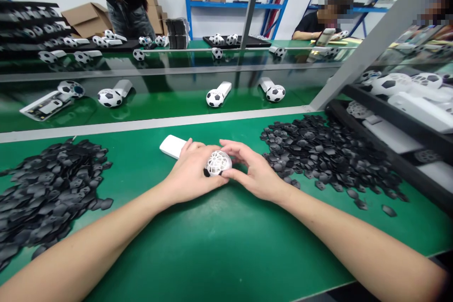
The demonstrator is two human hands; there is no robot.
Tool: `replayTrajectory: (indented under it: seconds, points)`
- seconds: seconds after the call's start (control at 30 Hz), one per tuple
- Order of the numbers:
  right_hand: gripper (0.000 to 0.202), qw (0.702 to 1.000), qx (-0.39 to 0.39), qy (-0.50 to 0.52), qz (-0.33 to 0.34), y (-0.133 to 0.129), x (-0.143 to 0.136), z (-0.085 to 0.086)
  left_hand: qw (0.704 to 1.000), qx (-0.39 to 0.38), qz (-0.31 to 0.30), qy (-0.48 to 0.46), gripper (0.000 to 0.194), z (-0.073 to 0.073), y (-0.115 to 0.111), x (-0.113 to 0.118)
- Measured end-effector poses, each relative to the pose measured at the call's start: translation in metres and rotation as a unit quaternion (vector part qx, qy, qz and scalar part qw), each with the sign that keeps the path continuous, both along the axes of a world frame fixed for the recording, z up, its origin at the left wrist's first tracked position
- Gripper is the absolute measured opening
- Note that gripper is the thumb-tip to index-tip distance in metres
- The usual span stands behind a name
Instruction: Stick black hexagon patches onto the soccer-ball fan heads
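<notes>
In front of me lies a white soccer-ball device (220, 164), its round head an openwork lattice with a black patch at the lower left. Its flat white handle (172, 146) sticks out past my left hand (193, 170), which is wrapped over the device with the thumb along the head's lower edge. From the other side, my right hand (251, 170) curls thumb and fingers round the head's right edge. Whether a small piece sits under the right fingertips, I cannot make out. Loose black patches lie in a left pile (53, 193) and a right pile (325, 151).
Beyond a pale rail (152, 125), several soccer-ball devices, one being (215, 98), rest on a shiny green belt (170, 99). Black trays (399, 113) with more devices are stacked at the right. A grey post (354, 56) slants there. Two people stand or sit further back.
</notes>
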State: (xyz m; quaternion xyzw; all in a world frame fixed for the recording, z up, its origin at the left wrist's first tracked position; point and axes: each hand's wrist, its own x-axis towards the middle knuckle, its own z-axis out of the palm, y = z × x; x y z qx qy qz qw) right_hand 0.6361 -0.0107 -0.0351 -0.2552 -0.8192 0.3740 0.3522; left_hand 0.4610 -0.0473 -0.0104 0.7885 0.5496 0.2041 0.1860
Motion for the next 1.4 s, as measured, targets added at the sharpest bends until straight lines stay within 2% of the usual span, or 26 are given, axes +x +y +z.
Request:
replayTrajectory:
  seconds: [0.13,0.2,0.27,0.33,0.4,0.47,0.57,0.63,0.73,0.83,1.03,1.1,1.13,1.2,1.3,1.4]
  points:
    - [0.042,0.999,-0.048,0.008,0.007,0.002,-0.002,0.001,1.0,0.004,-0.015,-0.006,0.047,-0.001,0.003,-0.004]
    - [0.033,0.999,-0.048,-0.008,-0.01,0.008,0.003,0.006,0.999,0.005,-0.043,-0.001,0.053,-0.002,0.004,-0.007]
    - [0.017,0.996,0.005,-0.052,-0.065,0.017,0.014,0.014,0.998,0.02,-0.05,0.019,0.063,-0.002,0.003,-0.008]
    - [0.005,0.978,0.079,-0.129,-0.142,0.025,0.03,0.021,0.997,0.054,-0.011,0.052,0.07,-0.002,0.0,-0.006]
    - [0.003,0.952,0.115,-0.22,-0.178,0.03,0.044,0.025,0.993,0.081,0.028,0.08,0.07,-0.001,-0.002,-0.003]
    - [0.005,0.933,0.113,-0.302,-0.162,0.031,0.051,0.026,0.994,0.068,0.035,0.08,0.064,0.002,-0.004,-0.002]
    - [0.011,0.912,0.108,-0.377,-0.122,0.027,0.049,0.024,0.999,-0.006,0.02,0.038,0.062,0.004,-0.005,-0.002]
    - [0.013,0.896,0.125,-0.41,-0.117,0.022,0.043,0.023,0.999,-0.04,0.009,0.005,0.063,0.004,-0.005,-0.002]
    - [0.015,0.865,0.171,-0.454,-0.131,0.018,0.036,0.02,0.999,-0.042,0.0,-0.029,0.06,0.0,-0.006,-0.001]
    - [0.016,0.843,0.217,-0.471,-0.146,0.017,0.035,0.016,0.998,-0.044,-0.019,-0.042,0.058,-0.002,-0.006,0.0]
    - [0.017,0.827,0.27,-0.46,-0.178,0.026,0.035,0.005,0.995,-0.058,-0.055,-0.057,0.059,0.0,-0.003,-0.003]
    - [0.017,0.834,0.262,-0.446,-0.195,0.031,0.035,0.003,0.995,-0.059,-0.054,-0.061,0.059,-0.001,-0.003,-0.004]
    - [0.016,0.848,0.248,-0.425,-0.198,0.032,0.036,0.003,0.995,-0.057,-0.053,-0.064,0.058,-0.002,-0.003,-0.004]
    - [0.014,0.899,0.199,-0.343,-0.186,0.031,0.035,0.005,0.995,-0.054,-0.052,-0.071,0.055,-0.004,-0.003,-0.004]
    - [0.007,0.973,0.087,-0.179,-0.114,0.02,0.032,0.015,0.994,-0.047,-0.056,-0.08,0.054,-0.006,-0.002,-0.004]
    - [0.004,0.995,0.025,-0.093,-0.023,0.005,0.025,0.024,0.994,-0.041,-0.062,-0.084,0.054,-0.007,-0.001,-0.003]
